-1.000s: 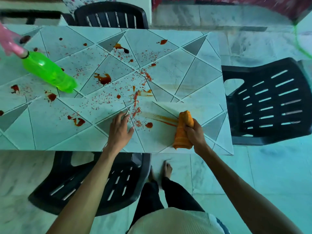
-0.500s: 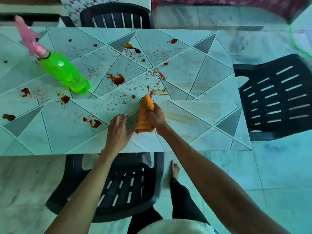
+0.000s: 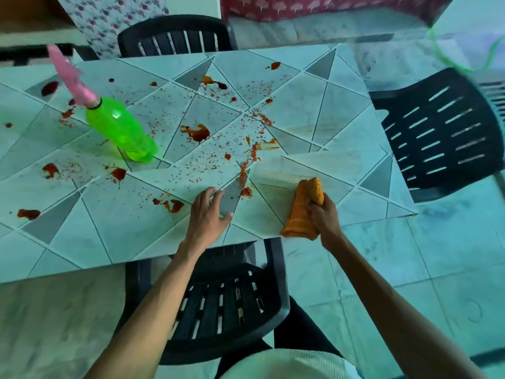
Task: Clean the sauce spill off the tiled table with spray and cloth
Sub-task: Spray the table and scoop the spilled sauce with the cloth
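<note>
Two grips, a person's bare hands, reach over a tiled bench [image 3: 341, 110], seen from above through a head-worn camera.

The left grip [image 3: 207, 214] lies palm down on the bench near its front edge. Its fingers are spread and relaxed and it holds nothing.

The right grip [image 3: 325, 217] is closed around a rolled orange cloth [image 3: 300, 214], with the fingers curled over its upper end. The cloth lies on the bench toward the front right corner, and its lower end reaches the front edge. The tiles just beyond it show only a faint orange smear.

The sauce spill [image 3: 196, 132] is a scatter of red-brown blotches and fine specks over the pale triangular tiles, across the middle and left of the bench. One blotch sits just left of the left grip. A speckled streak runs just past its fingertips, between the two grips.

A bright green spray bottle [image 3: 120, 129] with a pink trigger head [image 3: 72, 77] stands on the left half of the bench among the specks, well apart from both grips.

Three black slatted plastic chairs surround the bench: a near chair [image 3: 226, 302] tucked under the front edge between the forearms, a far chair [image 3: 175, 36] behind, and a right chair [image 3: 442, 132]. The floor [image 3: 410, 269] is pale tile.
</note>
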Demonstrator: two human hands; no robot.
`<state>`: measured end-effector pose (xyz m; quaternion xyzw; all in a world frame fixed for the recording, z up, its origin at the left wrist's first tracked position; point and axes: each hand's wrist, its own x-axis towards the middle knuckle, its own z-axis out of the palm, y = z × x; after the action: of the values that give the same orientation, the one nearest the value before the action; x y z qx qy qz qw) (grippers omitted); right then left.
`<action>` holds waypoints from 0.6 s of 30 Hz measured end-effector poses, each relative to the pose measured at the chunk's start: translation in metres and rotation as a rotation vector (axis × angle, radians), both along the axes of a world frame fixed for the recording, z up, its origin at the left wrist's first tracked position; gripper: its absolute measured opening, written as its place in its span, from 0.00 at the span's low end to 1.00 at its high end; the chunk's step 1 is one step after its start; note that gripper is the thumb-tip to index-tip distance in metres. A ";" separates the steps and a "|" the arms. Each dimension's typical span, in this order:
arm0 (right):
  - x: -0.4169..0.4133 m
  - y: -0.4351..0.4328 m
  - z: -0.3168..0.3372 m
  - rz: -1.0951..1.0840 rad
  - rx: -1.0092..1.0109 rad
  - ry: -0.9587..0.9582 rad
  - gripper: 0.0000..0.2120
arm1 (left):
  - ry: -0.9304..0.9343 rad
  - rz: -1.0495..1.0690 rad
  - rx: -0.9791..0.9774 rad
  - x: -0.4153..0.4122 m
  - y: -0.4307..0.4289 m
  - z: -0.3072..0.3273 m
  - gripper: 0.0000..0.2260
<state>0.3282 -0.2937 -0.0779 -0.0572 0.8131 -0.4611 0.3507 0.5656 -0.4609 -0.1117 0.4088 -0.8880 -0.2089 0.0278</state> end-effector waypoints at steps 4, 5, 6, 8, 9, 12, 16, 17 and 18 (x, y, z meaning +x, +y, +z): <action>0.036 -0.037 -0.012 -0.021 -0.042 -0.054 0.16 | 0.005 0.024 -0.035 0.006 -0.001 -0.001 0.29; 0.045 -0.051 -0.012 -0.026 -0.064 -0.072 0.17 | 0.004 0.030 -0.051 0.008 -0.001 -0.001 0.28; 0.053 -0.067 -0.012 -0.029 -0.088 -0.092 0.17 | 0.002 0.034 -0.065 0.010 -0.003 -0.002 0.28; 0.066 -0.098 -0.012 -0.030 -0.114 -0.116 0.15 | -0.001 0.040 -0.082 0.015 -0.006 -0.003 0.27; 0.071 -0.116 -0.011 -0.028 -0.123 -0.136 0.15 | -0.009 0.044 -0.087 0.016 -0.010 -0.004 0.27; 0.076 -0.160 -0.011 0.012 -0.143 -0.193 0.18 | -0.007 0.082 -0.090 0.017 -0.023 -0.004 0.27; 0.060 -0.196 -0.006 0.110 -0.176 -0.285 0.19 | -0.006 0.117 -0.086 0.008 -0.047 0.001 0.27; 0.053 -0.197 -0.004 0.133 -0.173 -0.286 0.19 | -0.002 0.118 -0.073 0.004 -0.054 0.002 0.27; 0.045 -0.195 -0.003 0.148 -0.169 -0.274 0.20 | 0.003 0.121 -0.060 0.001 -0.061 0.003 0.27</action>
<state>0.3737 -0.4885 -0.0813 -0.0830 0.7098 -0.5040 0.4851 0.5668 -0.5215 -0.1089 0.4602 -0.8676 -0.1806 0.0538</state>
